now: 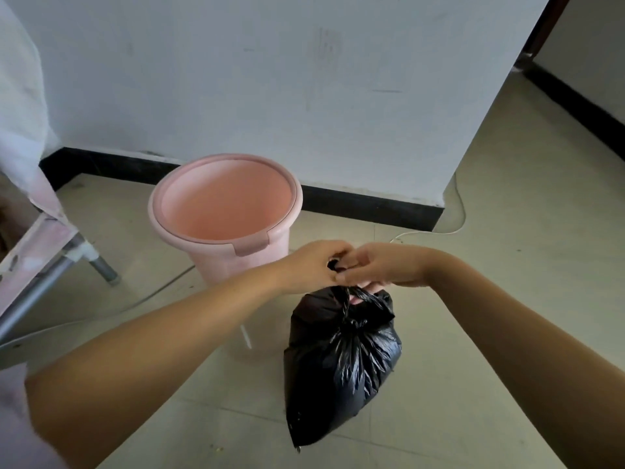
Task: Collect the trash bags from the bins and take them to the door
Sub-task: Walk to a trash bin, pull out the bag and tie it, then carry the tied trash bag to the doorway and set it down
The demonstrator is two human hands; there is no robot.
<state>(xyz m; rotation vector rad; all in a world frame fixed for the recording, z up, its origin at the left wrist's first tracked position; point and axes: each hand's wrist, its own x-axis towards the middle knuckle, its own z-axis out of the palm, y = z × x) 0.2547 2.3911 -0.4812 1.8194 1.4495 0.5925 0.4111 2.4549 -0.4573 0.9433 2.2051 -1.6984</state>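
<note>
A full black trash bag (341,360) hangs in front of me above the tiled floor, its neck twisted and knotted. My left hand (314,265) and my right hand (375,265) meet just above it, and both pinch the black handle strips at the top of the bag. A pink plastic bin (169,211) stands on the floor behind my hands, near the wall, with no bag inside it.
A white wall with a black skirting board (372,201) runs behind the bin. A folding table with a metal leg (101,265) stands at the left. A white cable (453,228) lies on the floor by the wall corner. An opening leads off at the right.
</note>
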